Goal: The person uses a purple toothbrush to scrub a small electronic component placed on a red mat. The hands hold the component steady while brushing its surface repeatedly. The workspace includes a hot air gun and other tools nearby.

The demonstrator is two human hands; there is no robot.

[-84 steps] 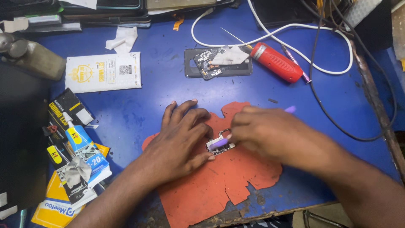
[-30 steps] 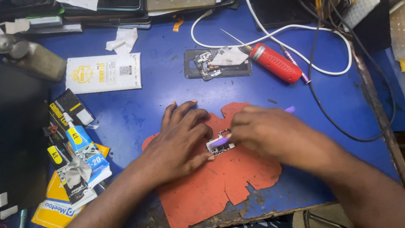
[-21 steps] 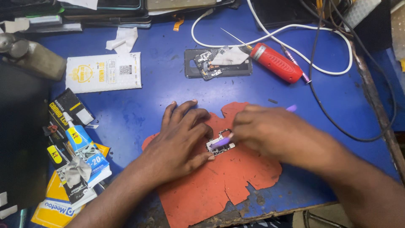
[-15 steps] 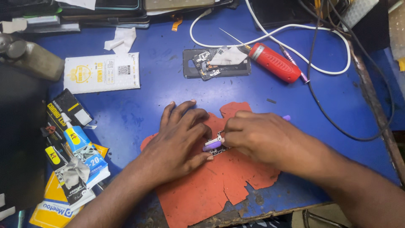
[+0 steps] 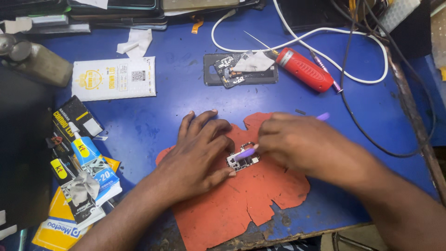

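Desk (image 5: 176,97): blue, scuffed top, under both my hands; it carries everything listed below.

Work mat (image 5: 241,200): orange-red, ragged-edged sheet directly beneath my hands, laid there, I judge, to cushion the small part and keep it off the bare surface.

White cable (image 5: 367,44): looped well beyond my right hand, out of the working area.

White packet (image 5: 114,78): flat, ahead of my left hand and out to its left, lying apart.

Glue tubes and cartons (image 5: 88,167): heaped to the left of my left forearm, within reach yet off the mat.

Dark phone shell (image 5: 239,69): straight ahead of both hands, open side up with loose parts and a scrap of white paper in it, set aside while I work.

Red tool (image 5: 306,69): cylindrical, just right of the shell, ahead of my right hand, lying idle.

Left hand (image 5: 197,158): palm down on the mat, fingers spread, fingertips pressing the near edge of the board to stop it sliding.

Right hand (image 5: 297,146): closed in a pen-style pinch on the purple tool.

Purple tool (image 5: 246,152): slim, its tip resting on the board, its tail showing past my knuckles.

Circuit board (image 5: 242,160): small, between my two hands on the mat, pinned flat.
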